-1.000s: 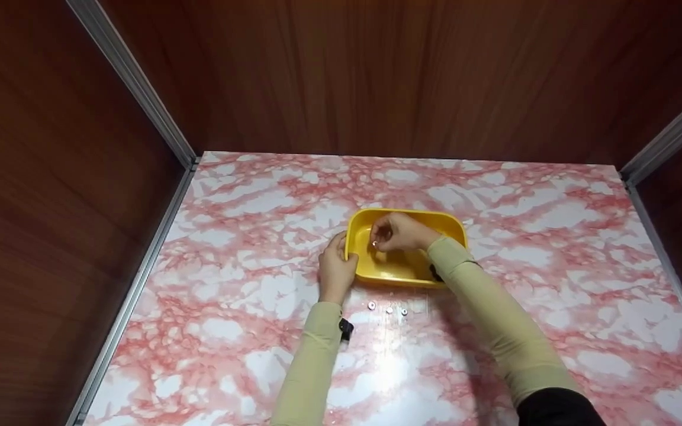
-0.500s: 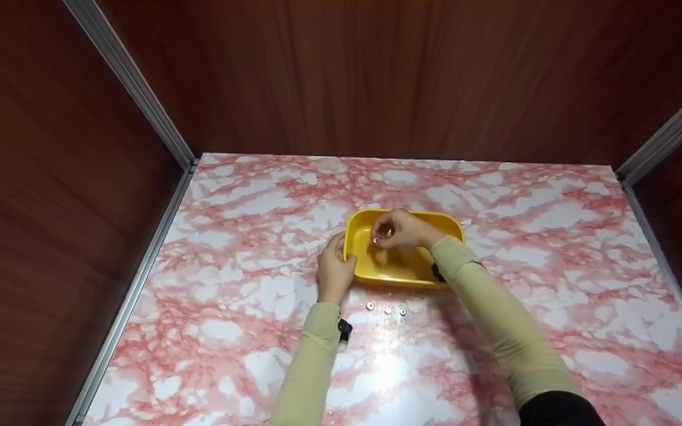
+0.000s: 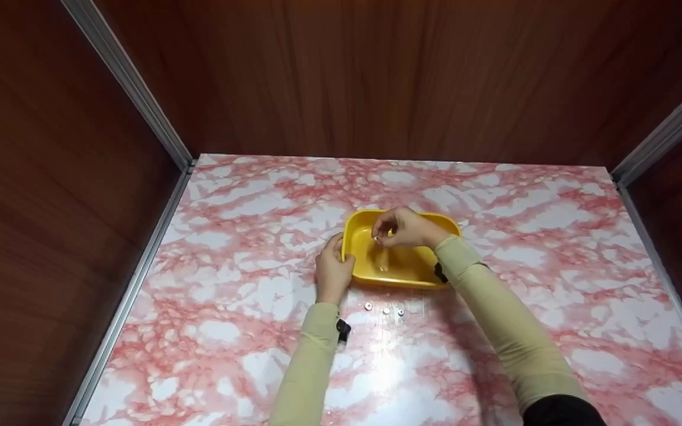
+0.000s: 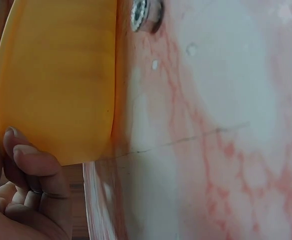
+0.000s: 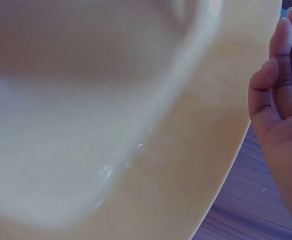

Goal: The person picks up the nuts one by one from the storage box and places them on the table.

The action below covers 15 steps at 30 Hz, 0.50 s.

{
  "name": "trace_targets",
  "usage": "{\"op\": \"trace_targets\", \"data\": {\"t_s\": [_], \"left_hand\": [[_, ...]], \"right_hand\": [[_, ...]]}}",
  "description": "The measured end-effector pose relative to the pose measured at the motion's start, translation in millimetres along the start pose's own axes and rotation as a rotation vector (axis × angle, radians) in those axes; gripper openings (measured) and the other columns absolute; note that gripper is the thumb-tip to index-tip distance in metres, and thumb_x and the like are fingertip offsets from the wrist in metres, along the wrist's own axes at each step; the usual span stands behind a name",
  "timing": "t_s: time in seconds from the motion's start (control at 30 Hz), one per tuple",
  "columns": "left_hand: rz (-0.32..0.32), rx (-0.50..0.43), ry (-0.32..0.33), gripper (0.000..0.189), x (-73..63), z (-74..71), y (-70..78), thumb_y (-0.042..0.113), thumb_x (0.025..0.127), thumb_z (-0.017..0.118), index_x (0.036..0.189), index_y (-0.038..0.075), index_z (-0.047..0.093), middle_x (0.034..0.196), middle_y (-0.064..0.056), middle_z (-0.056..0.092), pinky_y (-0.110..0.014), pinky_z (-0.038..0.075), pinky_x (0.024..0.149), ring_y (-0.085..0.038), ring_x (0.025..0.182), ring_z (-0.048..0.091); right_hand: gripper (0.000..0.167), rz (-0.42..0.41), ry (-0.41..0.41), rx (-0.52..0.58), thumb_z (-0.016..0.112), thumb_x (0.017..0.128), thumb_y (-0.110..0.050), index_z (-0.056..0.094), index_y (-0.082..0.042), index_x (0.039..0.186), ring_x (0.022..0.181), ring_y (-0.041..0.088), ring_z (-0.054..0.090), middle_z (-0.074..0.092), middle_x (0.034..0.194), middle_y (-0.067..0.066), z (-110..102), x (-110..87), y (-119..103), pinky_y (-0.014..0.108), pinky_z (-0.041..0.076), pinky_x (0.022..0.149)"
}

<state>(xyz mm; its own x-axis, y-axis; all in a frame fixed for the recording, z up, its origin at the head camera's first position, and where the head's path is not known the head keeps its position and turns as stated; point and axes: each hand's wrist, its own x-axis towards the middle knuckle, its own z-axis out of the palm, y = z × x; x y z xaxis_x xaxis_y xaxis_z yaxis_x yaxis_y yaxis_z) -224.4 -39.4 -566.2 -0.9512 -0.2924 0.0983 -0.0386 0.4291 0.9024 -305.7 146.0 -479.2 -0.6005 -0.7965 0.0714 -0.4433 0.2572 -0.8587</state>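
A yellow plastic tub (image 3: 400, 283) sits on the table before me. My left hand (image 3: 333, 273) grips its left rim, thumb on the inner side and fingers outside; in the left wrist view curled fingers (image 4: 38, 167) show at the tub's rim. Over the tub's interior, my right hand (image 3: 406, 229) pinches a small silvery metal piece (image 3: 376, 238) between thumb and fingertips. Only a sliver of that metal shows in the right wrist view, so its exact kind is unclear. Near the tub's front lies a small metal nut (image 3: 368, 306) with a serrated rim, seen closer in the left wrist view.
Two more small metal pieces, one in the middle (image 3: 386, 311) and one at right (image 3: 401, 312), lie in a row with the nut. The table (image 3: 246, 266) has a red and white marbled top. Dark wood panels (image 3: 341, 77) with grey metal edging stand behind and at both sides.
My right hand has lifted slightly over the tub, still pinching the metal piece. My left hand keeps its hold on the rim. The head view has shifted a little.
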Motion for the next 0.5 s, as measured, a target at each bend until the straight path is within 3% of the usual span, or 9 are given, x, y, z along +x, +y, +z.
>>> {"op": "trace_targets", "data": {"t_s": [0.27,0.5], "left_hand": [[-0.016,0.016,0.000,0.053,-0.7,0.3,1.3,0.004,0.077,0.067,0.128,0.016,0.061,0.116,-0.004,0.066,-0.028,0.038,0.049,-0.012,0.055,0.047],[-0.016,0.009,-0.006,0.053,-1.1,-0.4,1.8,0.003,0.078,0.068,0.129,0.014,0.059,0.116,-0.004,0.066,-0.027,0.039,0.051,-0.012,0.057,0.048]], "right_hand": [[0.013,-0.023,0.004,-0.009,0.064,0.078,0.011,0.066,0.011,0.091,0.075,0.030,0.059,0.066,0.084,0.021,-1,-4.3,-9,0.040,0.051,0.069],[0.013,-0.038,-0.022,0.004,0.065,0.079,0.009,0.066,0.012,0.092,0.076,0.030,0.058,0.065,0.084,0.020,-1,-6.6,-12,0.041,0.051,0.069]]}}
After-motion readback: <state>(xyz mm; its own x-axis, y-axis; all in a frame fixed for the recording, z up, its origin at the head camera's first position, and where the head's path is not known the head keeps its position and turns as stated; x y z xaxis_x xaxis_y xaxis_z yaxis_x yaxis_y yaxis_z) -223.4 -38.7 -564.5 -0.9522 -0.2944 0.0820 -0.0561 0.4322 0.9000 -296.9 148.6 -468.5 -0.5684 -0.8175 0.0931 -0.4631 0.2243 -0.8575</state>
